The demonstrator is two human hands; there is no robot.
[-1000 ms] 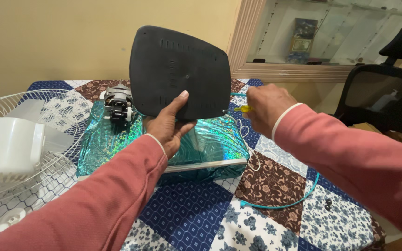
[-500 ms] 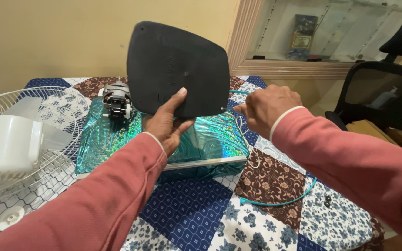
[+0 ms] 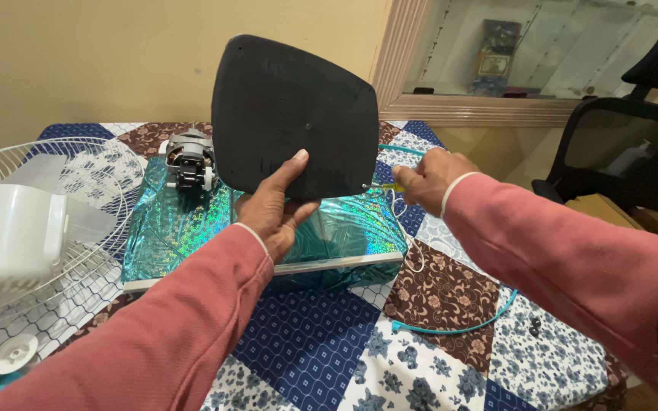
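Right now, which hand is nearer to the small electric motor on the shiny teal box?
The left hand. It holds the black base plate just right of the motor, while the right hand is farther right, beyond the plate's lower right edge.

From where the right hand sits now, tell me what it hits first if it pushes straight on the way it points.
The right hand points left, a small yellow-handled tool in its fingers. It would probably first meet the lower right edge of the black panel that the left hand holds upright; depth is unclear.
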